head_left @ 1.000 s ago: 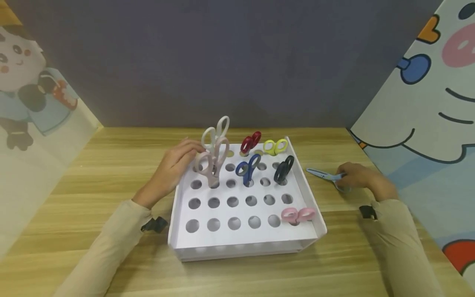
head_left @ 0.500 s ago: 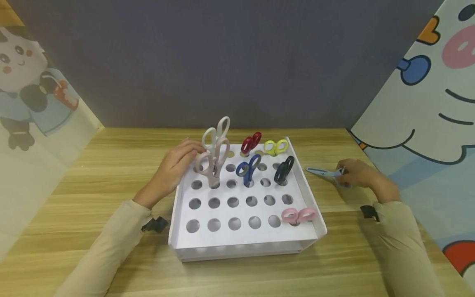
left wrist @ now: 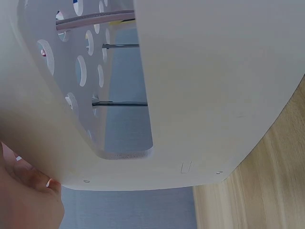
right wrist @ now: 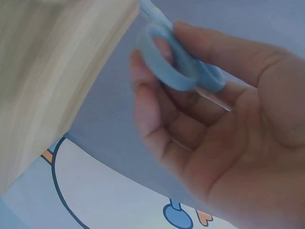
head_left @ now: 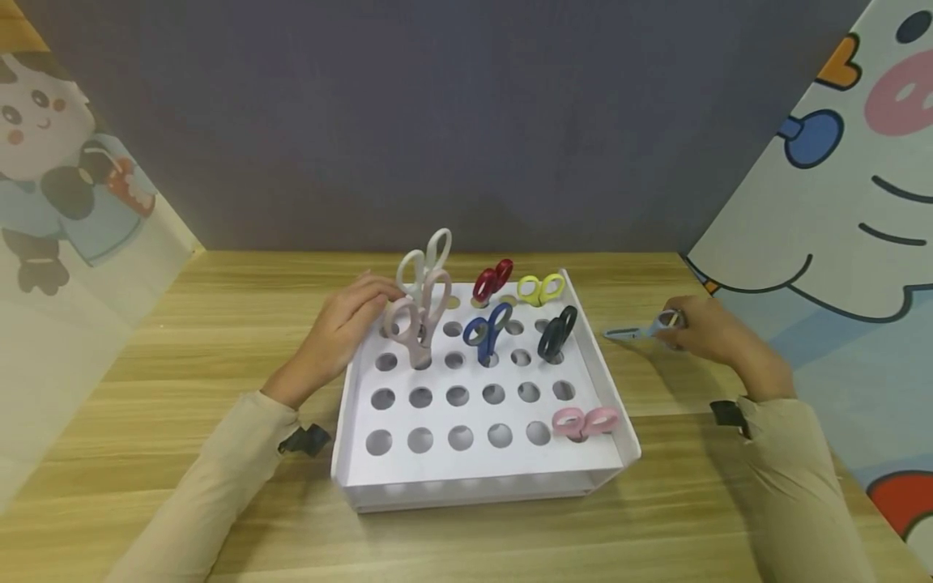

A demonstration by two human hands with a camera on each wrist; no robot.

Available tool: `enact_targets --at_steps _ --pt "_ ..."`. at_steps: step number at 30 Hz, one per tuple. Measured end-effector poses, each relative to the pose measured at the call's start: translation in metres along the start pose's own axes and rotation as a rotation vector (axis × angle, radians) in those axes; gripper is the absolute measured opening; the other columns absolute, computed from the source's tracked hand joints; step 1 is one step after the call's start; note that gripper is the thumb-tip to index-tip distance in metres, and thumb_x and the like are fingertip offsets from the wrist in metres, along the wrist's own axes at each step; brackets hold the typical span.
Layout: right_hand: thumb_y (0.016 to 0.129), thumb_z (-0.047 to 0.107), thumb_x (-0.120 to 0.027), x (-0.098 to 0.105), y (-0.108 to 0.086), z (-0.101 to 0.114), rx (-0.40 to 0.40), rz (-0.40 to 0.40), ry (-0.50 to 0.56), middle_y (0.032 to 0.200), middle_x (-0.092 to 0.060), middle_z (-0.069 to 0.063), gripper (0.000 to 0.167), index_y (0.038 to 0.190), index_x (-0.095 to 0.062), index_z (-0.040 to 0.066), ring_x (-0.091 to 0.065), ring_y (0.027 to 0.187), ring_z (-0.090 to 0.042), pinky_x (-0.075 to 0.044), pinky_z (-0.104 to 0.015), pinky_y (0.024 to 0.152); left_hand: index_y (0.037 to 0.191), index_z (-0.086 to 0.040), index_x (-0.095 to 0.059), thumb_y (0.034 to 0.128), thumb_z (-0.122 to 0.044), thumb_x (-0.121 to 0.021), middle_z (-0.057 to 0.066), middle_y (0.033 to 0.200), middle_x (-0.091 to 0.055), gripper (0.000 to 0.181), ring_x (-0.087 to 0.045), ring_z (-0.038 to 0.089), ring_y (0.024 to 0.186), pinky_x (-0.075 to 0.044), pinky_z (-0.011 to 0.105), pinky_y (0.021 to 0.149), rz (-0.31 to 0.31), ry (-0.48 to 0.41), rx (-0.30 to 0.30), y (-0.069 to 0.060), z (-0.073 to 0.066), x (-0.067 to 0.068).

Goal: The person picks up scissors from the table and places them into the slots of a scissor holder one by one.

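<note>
A white rack [head_left: 437,463] with rows of round holes stands on the table. My left hand [head_left: 341,338] holds its back left corner; the fingers lie over the top of the side wall, and some are hidden in the left wrist view. Off the rack's right side, my right hand [head_left: 710,328] pinches light blue scissors [head_left: 667,320] by the handles, between thumb and fingers. The blades point left, toward the rack, low over the table. In the right wrist view the scissors' handle loops [right wrist: 164,78] show between thumb and fingertips.
White scissors [head_left: 410,261], pale pink scissors [head_left: 418,348], red scissors [head_left: 484,285], blue scissors [head_left: 484,350], yellow scissors [head_left: 538,296], black scissors [head_left: 551,340] and pink scissors [head_left: 569,421] stand handles up in the rack. A grey panel [head_left: 452,121] closes off the table's back.
My right hand has raised the handles of the light blue scissors off the table and shifted slightly back; the blades stay low and point left. My left hand has stayed on the rack.
</note>
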State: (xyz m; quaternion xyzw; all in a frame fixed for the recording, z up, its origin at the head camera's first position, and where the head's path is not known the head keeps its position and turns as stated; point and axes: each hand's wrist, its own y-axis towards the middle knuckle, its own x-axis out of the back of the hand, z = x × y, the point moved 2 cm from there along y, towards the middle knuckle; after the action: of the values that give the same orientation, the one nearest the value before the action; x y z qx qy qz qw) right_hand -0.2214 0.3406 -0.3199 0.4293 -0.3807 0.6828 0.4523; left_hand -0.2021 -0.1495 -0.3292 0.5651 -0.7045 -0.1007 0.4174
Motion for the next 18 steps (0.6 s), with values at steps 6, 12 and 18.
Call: enact_targets --at_steps 6,12,18 --pt "0.095 0.013 -0.068 0.005 -0.004 0.008 0.049 -0.16 0.01 0.076 -0.068 -0.007 0.016 0.097 -0.063 -0.002 -0.064 0.069 -0.02 -0.049 -0.034 0.059 0.104 0.002 -0.071 0.1006 0.0 -0.045 0.015 0.11 -0.071 0.026 -0.059 0.033 0.118 -0.018 0.045 0.121 0.004 0.001 -0.001 0.0 0.0 0.0" --pt "0.094 0.014 -0.07 0.011 -0.007 0.017 0.117 -0.364 -0.062 0.071 -0.069 -0.007 0.012 0.092 -0.067 0.003 -0.061 0.062 -0.019 -0.046 -0.035 0.055 0.104 0.002 -0.071 0.1007 0.0 -0.045 0.014 0.109 -0.071 0.026 -0.06 0.032 0.117 -0.018 0.044 0.121 0.01 0.004 0.001 0.0 0.001 -0.001" --pt "0.1 0.02 -0.062 0.017 -0.012 0.028 0.117 -0.446 -0.036 0.08 -0.07 -0.016 0.025 0.107 -0.068 -0.003 -0.062 0.065 -0.026 -0.049 -0.042 0.057 0.104 0.001 -0.071 0.1007 -0.001 -0.045 0.013 0.109 -0.071 0.026 -0.06 0.031 0.117 -0.018 0.043 0.121 0.008 0.001 0.004 0.0 0.001 0.0"
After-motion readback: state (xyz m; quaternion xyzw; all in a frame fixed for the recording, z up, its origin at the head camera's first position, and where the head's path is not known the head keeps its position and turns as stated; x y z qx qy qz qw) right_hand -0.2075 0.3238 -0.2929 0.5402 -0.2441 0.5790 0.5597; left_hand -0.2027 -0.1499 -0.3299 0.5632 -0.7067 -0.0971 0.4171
